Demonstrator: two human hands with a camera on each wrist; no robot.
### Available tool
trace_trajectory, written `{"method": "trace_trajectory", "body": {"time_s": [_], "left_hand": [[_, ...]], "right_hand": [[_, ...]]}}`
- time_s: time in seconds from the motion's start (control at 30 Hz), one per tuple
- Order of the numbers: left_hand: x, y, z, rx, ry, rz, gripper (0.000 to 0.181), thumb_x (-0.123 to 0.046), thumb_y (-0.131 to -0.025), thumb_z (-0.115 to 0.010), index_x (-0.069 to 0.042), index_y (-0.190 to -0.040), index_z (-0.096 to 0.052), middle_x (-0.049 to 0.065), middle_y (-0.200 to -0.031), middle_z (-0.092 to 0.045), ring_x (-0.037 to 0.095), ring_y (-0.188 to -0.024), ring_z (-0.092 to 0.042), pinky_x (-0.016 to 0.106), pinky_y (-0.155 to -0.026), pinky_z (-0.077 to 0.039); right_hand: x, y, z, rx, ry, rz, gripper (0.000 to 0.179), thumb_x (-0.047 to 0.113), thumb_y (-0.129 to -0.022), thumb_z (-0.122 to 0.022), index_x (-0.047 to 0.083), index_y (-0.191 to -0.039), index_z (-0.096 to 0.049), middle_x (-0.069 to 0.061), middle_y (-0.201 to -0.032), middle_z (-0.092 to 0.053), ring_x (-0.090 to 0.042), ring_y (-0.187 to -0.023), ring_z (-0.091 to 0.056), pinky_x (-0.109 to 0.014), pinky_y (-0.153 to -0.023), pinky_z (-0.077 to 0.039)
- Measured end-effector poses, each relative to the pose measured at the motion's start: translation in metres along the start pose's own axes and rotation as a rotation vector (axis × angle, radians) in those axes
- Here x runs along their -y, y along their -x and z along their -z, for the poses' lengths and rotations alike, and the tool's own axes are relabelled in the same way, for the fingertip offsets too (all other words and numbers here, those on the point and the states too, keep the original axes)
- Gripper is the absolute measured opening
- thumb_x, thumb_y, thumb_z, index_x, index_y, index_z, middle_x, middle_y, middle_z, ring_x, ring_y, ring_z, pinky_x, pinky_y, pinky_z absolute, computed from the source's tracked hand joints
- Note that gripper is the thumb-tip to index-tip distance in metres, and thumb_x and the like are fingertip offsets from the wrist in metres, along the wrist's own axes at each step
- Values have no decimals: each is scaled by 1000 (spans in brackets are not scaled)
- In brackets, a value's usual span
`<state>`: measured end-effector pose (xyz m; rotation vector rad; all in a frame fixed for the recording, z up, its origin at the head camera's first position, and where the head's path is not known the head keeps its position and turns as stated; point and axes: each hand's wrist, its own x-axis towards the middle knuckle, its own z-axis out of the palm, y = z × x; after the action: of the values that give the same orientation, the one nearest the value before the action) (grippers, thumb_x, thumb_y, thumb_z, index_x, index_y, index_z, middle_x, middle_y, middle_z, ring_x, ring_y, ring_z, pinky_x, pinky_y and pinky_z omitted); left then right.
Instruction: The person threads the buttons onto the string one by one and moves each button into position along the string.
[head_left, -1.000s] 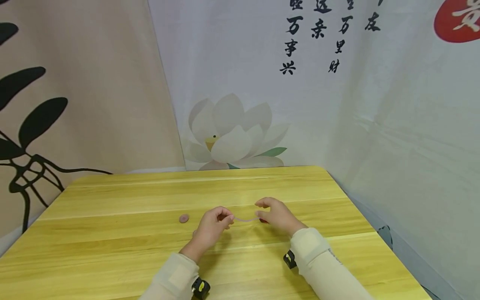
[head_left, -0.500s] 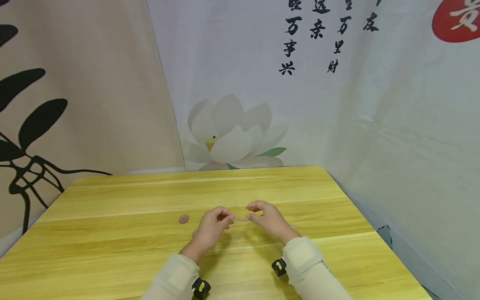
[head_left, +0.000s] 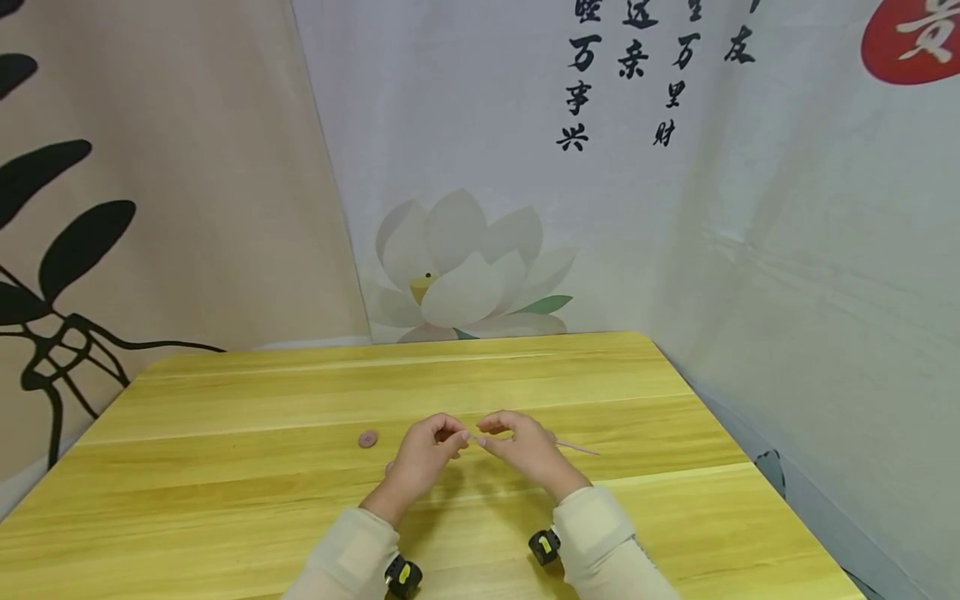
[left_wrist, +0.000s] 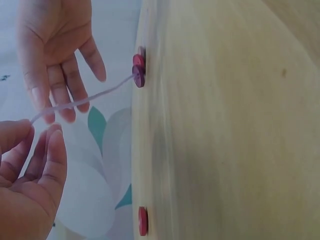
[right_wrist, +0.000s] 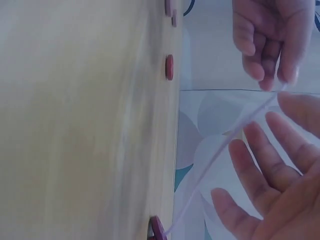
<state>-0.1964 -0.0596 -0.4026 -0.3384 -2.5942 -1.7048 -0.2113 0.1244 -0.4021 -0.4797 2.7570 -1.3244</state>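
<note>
My left hand (head_left: 422, 457) pinches one end of a thin pale-pink cord (left_wrist: 95, 96) between thumb and forefinger, above the table. From there the cord slants down to a purple button (left_wrist: 138, 76), with a red button (left_wrist: 138, 60) and a pinkish one just behind it. My right hand (head_left: 525, 448) is close to the left fingertips. Its fingers are spread around the cord, and a gap shows between thumb and fingertips in the right wrist view. In the head view the right hand hides those buttons; a loose stretch of cord (head_left: 577, 447) shows beyond it.
On the wooden table (head_left: 247, 483), a dusty-pink button (head_left: 367, 438) lies left of my left hand. Another button (head_left: 388, 468) is partly behind that hand. A separate red button (right_wrist: 170, 67) shows in the right wrist view. A printed curtain (head_left: 480, 167) hangs behind.
My right hand has moved left along the cord toward the left hand. More cord now shows at its right. My left hand has kept its place and its pinch.
</note>
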Motion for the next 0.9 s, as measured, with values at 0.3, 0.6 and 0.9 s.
{"method": "trace_trajectory", "body": {"time_s": [0.3, 0.6, 0.9], "left_hand": [[1, 0, 0, -6, 2, 9, 10, -18, -96, -61, -10, -92, -65, 4, -87, -65, 15, -75, -56, 60, -78, -20], [4, 0, 0, -2, -10, -1, 9, -17, -96, -60, -10, -92, -65, 6, -89, -66, 14, -75, -57, 40, -73, -36], [6, 0, 2, 11, -69, 42, 12, -26, -96, -61, -16, -92, -65, -4, -88, -65, 13, -79, -58, 52, -76, -29]], "right_hand": [[5, 0, -6, 27, -98, 23, 22, 28, -95, -63, 12, -110, -68, -3, -109, -66, -26, -106, -59, -58, -104, -25], [7, 1, -10, 53, -106, 46, 19, 27, -95, -63, 11, -104, -68, 1, -98, -65, -19, -97, -58, -37, -79, -51], [6, 2, -12, 63, -102, 55, 15, 24, -96, -62, 11, -101, -68, 2, -94, -64, -15, -88, -56, -33, -74, -49]]}}
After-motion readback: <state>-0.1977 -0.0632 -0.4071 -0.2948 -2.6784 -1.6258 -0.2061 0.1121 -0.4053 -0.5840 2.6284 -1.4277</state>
